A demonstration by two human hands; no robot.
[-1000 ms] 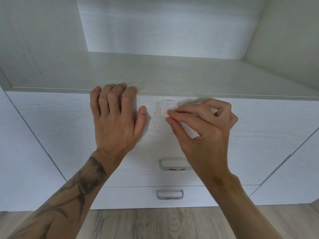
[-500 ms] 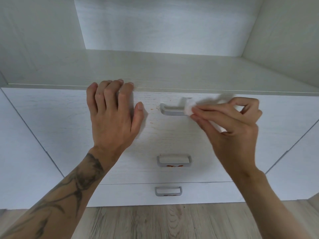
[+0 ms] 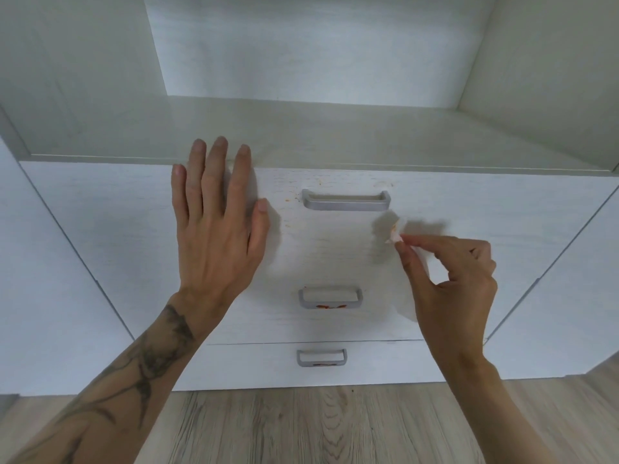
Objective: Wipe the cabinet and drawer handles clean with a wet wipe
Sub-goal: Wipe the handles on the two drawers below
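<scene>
The right hand (image 3: 449, 283) pinches a small folded wipe (image 3: 396, 231), orange-stained, between thumb and forefinger, just off the drawer front (image 3: 335, 249). The left hand (image 3: 214, 226) lies flat and open, fingers spread, on the front's upper left. The top handle (image 3: 346, 199) looks clean, though specks remain on the front to its left. The middle handle (image 3: 330, 298), smeared orange, lies below and left of the wipe, its long axis running left to right; the right hand is nearer. The bottom handle (image 3: 321, 358), lower still, also shows orange.
</scene>
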